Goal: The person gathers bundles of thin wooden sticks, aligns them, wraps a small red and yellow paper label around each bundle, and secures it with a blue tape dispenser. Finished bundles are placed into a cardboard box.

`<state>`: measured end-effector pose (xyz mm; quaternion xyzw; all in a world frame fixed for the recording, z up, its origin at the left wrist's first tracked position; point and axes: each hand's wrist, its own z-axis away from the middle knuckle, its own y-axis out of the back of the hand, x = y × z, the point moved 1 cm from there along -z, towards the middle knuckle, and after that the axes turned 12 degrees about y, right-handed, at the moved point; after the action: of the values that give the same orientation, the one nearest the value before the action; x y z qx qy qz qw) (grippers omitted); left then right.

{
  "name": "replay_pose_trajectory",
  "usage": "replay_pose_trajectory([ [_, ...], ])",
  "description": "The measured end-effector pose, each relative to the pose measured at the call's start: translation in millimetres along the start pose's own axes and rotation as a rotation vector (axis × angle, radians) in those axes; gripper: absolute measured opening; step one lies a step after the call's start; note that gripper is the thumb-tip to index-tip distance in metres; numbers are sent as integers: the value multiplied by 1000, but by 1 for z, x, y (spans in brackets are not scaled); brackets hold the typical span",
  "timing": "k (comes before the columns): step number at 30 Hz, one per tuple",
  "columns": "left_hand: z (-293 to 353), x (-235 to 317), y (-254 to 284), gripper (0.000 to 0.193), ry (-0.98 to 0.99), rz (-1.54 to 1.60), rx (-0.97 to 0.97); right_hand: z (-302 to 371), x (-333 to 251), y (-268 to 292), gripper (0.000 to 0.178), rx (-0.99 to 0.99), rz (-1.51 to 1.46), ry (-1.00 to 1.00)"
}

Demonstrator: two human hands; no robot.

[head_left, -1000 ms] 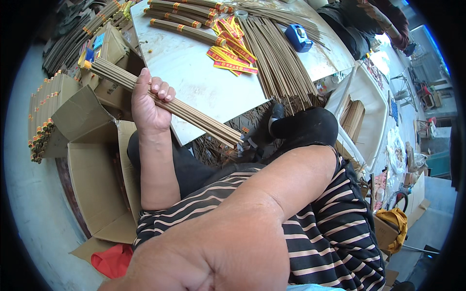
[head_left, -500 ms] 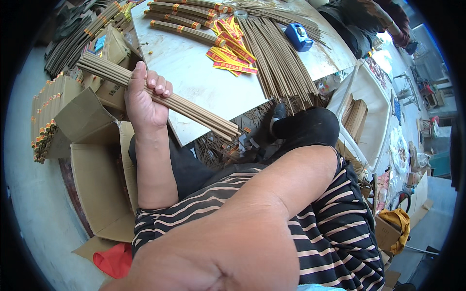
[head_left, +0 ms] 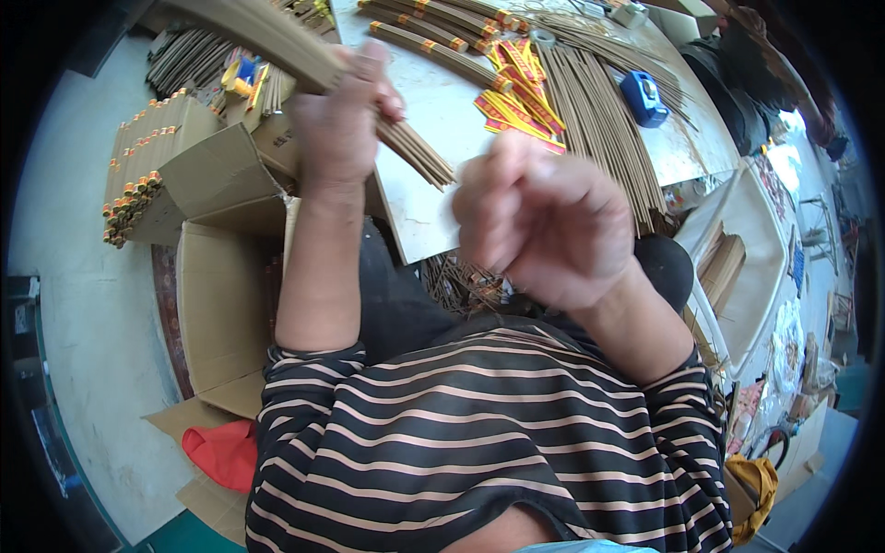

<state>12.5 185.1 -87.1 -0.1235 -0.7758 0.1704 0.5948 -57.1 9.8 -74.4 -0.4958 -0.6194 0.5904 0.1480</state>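
My left hand [head_left: 341, 129] is closed round a bundle of thin brown incense sticks [head_left: 415, 152], held at a slant above the table's near left corner. The bundle's upper end is blurred and its lower end points toward my right hand [head_left: 553, 221]. That hand is raised just right of the sticks, apart from them, its fingers curled but smeared by motion. Beyond it on the white table [head_left: 429, 217] lie red and yellow paper strips [head_left: 524, 88] and a wide spread of loose incense sticks [head_left: 599, 129].
Banded stick bundles [head_left: 438, 51] lie at the table's far side, left of a blue tape dispenser [head_left: 643, 100]. More bundles [head_left: 147, 166] are stacked at the left, near an open cardboard box [head_left: 221, 295]. A white bin [head_left: 761, 300] with sticks stands right; another person [head_left: 765, 74] is beyond.
My right arm has swung from across my body out to the front, bringing that hand into view. My left hand has lifted the incense bundle up and away. The view has shifted.
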Motion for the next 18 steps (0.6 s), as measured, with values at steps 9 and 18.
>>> replay_pose_trajectory([
  [9, 5, -52, 7, 18, -80, -318, 3, 37, -35, 61, 10, 368, 37, 302],
  [18, 25, -26, -19, 22, 232, 208, -200, -6, -3, 68, 49, -13, 1441, 114],
])
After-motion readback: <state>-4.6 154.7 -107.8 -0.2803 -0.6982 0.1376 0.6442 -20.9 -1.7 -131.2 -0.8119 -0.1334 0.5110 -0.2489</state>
